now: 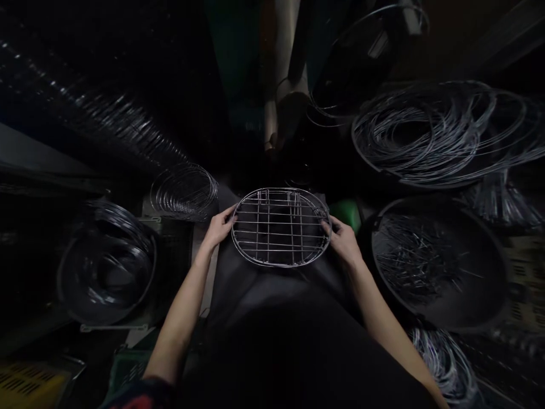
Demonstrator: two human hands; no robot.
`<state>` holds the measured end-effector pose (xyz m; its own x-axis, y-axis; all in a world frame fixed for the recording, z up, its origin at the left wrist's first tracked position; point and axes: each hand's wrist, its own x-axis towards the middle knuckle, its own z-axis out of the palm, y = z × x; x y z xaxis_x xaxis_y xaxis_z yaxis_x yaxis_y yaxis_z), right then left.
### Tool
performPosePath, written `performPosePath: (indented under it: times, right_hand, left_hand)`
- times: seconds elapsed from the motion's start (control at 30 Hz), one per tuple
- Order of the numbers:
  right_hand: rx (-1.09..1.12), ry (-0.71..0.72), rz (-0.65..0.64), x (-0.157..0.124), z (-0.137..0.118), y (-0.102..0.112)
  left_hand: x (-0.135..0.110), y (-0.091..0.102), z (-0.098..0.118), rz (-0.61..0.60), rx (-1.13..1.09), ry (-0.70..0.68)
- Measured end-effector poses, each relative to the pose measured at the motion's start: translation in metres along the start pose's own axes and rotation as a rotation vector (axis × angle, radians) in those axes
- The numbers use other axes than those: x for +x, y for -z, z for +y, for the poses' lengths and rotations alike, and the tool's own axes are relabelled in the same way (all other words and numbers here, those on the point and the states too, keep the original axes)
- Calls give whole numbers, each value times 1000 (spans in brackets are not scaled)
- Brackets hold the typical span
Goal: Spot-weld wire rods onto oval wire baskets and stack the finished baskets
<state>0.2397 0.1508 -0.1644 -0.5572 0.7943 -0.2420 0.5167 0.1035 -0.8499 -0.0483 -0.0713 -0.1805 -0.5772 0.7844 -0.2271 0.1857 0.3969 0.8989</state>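
Between my hands is an oval wire rack (268, 232), held in front of my lap. Thin rods cross inside its rim, and short wire pieces stick out at its far side. My left hand (219, 227) grips the left end of the rim. At the opposite end, my right hand (343, 238) is closed on the rim, with the thumb lying over the rods. A dark cloth or apron spreads below the rack.
To the right, a black basin (481, 289) contains short wire pieces. Wire hoops (409, 142) fill another basin behind it. At left are a bucket (66, 284) with coiled wire and a stack of rings (185, 190). A metal post (286, 45) rises ahead.
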Motion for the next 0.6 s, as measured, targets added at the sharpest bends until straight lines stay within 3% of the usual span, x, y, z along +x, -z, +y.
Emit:
performPosePath:
  times: [0.2, 0.3, 0.47, 0.6]
  right_hand:
    - [-98, -61, 57, -3, 11, -6]
    - [-92, -84, 65, -3, 16, -9]
    - [-106, -61, 63, -6, -7, 5]
    - [108, -1, 72, -11, -38, 11]
  left_hand:
    - [-6, -27, -14, 192, 143, 4]
    - [-6, -34, -19, 216, 154, 3]
    - [-11, -12, -12, 160, 114, -70]
    - [-22, 4, 11, 192, 1, -42]
